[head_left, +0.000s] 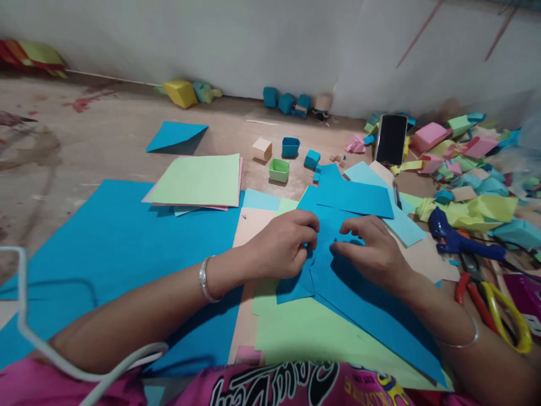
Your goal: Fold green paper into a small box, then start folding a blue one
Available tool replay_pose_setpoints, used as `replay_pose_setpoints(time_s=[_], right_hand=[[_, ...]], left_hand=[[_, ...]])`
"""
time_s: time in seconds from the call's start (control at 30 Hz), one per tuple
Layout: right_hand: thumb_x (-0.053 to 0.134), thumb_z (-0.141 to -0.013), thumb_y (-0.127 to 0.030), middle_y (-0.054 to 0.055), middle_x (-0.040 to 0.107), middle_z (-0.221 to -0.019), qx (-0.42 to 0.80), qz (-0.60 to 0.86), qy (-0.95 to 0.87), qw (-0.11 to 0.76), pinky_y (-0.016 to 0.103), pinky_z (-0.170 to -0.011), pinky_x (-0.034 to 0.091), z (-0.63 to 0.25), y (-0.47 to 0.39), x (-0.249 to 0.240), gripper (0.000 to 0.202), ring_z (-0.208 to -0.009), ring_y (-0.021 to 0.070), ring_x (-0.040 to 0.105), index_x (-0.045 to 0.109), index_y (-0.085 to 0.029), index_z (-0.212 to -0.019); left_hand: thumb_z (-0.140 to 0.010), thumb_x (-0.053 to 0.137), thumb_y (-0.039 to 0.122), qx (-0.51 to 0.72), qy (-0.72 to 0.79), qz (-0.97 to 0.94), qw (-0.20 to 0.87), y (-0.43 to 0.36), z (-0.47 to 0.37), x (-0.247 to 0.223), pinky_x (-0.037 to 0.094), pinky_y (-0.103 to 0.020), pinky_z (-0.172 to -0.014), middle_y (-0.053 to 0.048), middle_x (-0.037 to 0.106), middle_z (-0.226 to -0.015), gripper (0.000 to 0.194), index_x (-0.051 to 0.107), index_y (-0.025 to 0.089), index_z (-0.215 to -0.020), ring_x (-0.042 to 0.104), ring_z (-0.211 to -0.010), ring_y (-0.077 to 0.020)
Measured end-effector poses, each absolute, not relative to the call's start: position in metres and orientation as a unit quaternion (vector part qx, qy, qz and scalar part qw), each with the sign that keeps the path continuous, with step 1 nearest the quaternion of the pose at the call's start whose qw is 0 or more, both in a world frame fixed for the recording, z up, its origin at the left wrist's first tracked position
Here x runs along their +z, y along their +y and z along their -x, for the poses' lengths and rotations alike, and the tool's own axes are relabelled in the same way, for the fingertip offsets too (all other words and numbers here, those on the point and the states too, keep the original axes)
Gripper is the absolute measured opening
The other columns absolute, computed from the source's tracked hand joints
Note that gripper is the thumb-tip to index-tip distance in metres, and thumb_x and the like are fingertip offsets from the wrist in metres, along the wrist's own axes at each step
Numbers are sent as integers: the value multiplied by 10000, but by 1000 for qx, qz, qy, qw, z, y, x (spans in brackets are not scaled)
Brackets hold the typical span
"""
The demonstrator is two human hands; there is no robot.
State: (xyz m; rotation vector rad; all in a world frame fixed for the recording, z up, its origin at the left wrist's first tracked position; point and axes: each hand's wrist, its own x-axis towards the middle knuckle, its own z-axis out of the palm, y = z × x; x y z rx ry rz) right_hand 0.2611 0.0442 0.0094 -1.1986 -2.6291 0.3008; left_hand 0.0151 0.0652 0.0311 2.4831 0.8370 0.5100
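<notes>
My left hand (291,242) has its fingers curled over blue paper (300,285) near the middle; what its fingertips hold, if anything, is hidden. To its right, my right hand (372,248) hovers over a blue sheet (372,304), with thumb and forefinger apart and nothing between them. A smaller blue piece (355,198) lies just beyond both hands. Beneath the blue paper spread light green (291,332) and peach sheets (249,225). A large blue sheet (127,237) extends under my left forearm.
Green and pink sheets (203,180) are stacked at left. Small paper boxes (279,170) stand beyond my hands. At right are a phone (391,139), folded paper pieces (479,146), a blue glue gun (460,239), red-handled pliers (477,299) and yellow-handled scissors (507,318). A white cable (25,316) crosses lower left.
</notes>
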Motion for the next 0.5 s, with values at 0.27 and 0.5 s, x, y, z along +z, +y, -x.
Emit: replay_pose_setpoints(time_s=[0.27, 0.5], right_hand=[[396, -939, -150, 74, 642, -894, 17, 270, -959, 88, 349, -700, 312, -257, 44, 10, 261, -795, 193, 481, 628, -190, -827], [381, -969, -208, 73, 612, -823, 98, 290, -947, 99, 305, -674, 330, -255, 44, 7, 275, -761, 177, 486, 630, -180, -857]], left_hand=[[-807, 486, 111, 154, 294, -929, 162, 71, -12, 26, 389, -405, -991, -92, 578, -1211, 221, 694, 183, -802, 457, -1179, -269], [-907, 395, 109, 95, 361, -922, 101, 64, -16, 24, 386, -337, -698, -98, 579, -948, 240, 622, 162, -962, 483, -820, -213]])
